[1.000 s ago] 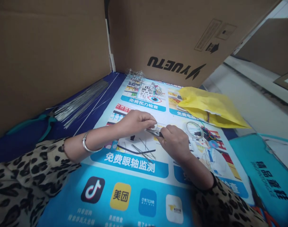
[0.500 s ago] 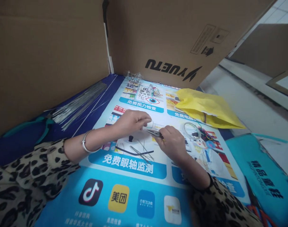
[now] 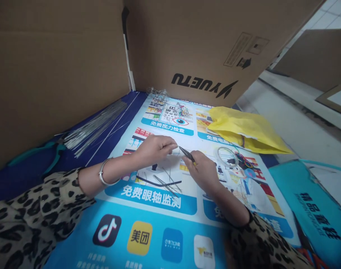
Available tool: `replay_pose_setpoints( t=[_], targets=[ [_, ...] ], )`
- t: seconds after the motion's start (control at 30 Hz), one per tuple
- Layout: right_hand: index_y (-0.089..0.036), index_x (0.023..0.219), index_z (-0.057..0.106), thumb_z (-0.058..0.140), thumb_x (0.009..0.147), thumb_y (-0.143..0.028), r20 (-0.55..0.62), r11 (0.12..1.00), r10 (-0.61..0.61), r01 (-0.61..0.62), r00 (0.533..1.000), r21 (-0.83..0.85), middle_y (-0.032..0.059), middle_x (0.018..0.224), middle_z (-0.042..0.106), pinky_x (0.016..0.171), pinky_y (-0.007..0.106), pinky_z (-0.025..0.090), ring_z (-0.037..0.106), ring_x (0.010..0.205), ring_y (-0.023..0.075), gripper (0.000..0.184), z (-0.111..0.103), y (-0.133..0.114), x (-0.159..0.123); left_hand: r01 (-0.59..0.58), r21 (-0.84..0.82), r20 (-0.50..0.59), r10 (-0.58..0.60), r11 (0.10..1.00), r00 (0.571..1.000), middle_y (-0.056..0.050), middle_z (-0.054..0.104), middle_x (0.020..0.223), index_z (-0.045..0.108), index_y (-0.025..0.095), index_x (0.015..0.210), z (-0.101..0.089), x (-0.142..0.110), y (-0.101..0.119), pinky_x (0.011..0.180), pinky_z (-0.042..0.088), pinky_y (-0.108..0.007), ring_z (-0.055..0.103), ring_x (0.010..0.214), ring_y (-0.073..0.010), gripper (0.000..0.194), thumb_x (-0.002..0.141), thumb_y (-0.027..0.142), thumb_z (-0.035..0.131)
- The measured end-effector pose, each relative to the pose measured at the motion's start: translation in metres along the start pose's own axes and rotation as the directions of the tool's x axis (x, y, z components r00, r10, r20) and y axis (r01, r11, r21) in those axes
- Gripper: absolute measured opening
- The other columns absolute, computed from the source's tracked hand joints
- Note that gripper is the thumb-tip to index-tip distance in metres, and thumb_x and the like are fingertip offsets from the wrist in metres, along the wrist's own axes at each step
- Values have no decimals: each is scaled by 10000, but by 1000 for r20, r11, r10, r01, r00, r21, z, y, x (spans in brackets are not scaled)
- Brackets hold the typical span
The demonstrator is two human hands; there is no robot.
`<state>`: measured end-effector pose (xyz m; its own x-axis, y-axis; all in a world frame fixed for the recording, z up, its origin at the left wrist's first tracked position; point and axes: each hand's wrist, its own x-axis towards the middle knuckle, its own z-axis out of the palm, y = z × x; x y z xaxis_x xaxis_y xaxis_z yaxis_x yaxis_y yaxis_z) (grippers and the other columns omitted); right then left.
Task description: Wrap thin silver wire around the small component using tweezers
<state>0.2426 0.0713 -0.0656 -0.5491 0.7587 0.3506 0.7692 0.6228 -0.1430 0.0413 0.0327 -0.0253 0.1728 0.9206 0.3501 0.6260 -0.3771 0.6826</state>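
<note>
My left hand [image 3: 155,149] is closed in a pinch on a thin wire, only faintly visible at the fingertips. My right hand [image 3: 205,172] grips a pair of pliers [image 3: 186,152], its slim dark jaws pointing up and left. The plier tips meet the wire just beside my left fingertips; whether the jaws are fully closed on it is too small to tell. Below both hands, several short cut wires [image 3: 170,184] and a dark bent strip [image 3: 148,181] lie on the printed poster [image 3: 150,209].
A bundle of straight wires [image 3: 94,129] and teal-handled cutters [image 3: 33,154] lie at left. To the right are a clear ring-shaped spool [image 3: 218,154], coloured cords [image 3: 245,160], a yellow bag [image 3: 251,129] and a teal bag [image 3: 307,198]. Cardboard walls [image 3: 170,41] stand behind; tangled wire [image 3: 157,92] sits there.
The pliers have turned from nearly level to slanting upward, their tips now higher, at my left fingertips. My left hand has shifted slightly left and down.
</note>
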Motion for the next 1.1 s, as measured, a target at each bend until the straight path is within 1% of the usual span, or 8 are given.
replay_pose_setpoints(
  t=[0.27,0.43,0.6,0.7,0.83,0.93,1.03,1.1],
  targets=[
    [-195,818,534,338,898,-468,115,998,38,-44,993,49,38,786,618,608,251,326,565,742,178,345,-5,-6,0,-29,16,-11,29,999,1000,29,602,603,590,154,664,-1,-1,4,525,387,-175,544,546,-66,249,870,221,467],
    [-206,810,540,323,900,-468,229,990,110,-126,967,57,38,771,640,567,252,296,576,691,182,352,-8,-10,1,-161,106,-67,168,981,983,19,629,632,619,157,781,3,-1,-2,526,411,-172,567,569,-74,186,877,207,468],
    [-209,782,524,311,896,-487,296,977,126,-170,947,126,34,737,633,556,245,293,569,668,176,369,-11,-13,-1,-359,334,-191,436,871,880,-40,684,740,617,131,862,10,-3,-17,568,468,-204,617,644,-109,165,874,179,460],
    [-210,774,522,309,895,-489,300,974,112,-164,947,153,29,729,627,556,241,295,562,658,167,371,-10,-14,-1,-389,430,-191,503,815,843,-40,679,704,614,137,838,14,-4,-23,553,476,-215,622,622,-118,182,880,181,442],
    [-211,764,525,315,895,-487,254,984,88,-124,963,131,23,709,618,551,240,294,557,644,160,371,-5,-10,0,-370,433,-163,475,822,865,-40,686,714,620,135,846,10,-3,-22,559,477,-208,631,630,-117,197,889,208,442],
    [-202,774,539,339,890,-477,149,994,69,-80,986,70,40,720,620,561,244,298,567,671,166,360,1,-2,3,-322,395,-127,398,861,908,-38,700,791,631,147,886,-5,3,-17,622,482,-219,646,708,-129,232,892,284,445],
    [-199,746,542,348,883,-495,76,995,98,-99,992,5,44,694,610,540,246,285,557,650,166,379,7,8,9,-154,320,-204,227,935,952,-43,694,861,648,162,864,-27,9,-18,737,472,-233,637,816,-138,284,897,326,418],
    [-201,729,540,326,889,-499,46,994,112,-111,993,-20,40,678,602,534,247,280,547,635,162,401,12,13,13,-7,196,-299,67,981,952,-28,669,753,645,153,793,-37,12,-25,678,463,-213,620,703,-116,326,896,349,406]
  ],
)
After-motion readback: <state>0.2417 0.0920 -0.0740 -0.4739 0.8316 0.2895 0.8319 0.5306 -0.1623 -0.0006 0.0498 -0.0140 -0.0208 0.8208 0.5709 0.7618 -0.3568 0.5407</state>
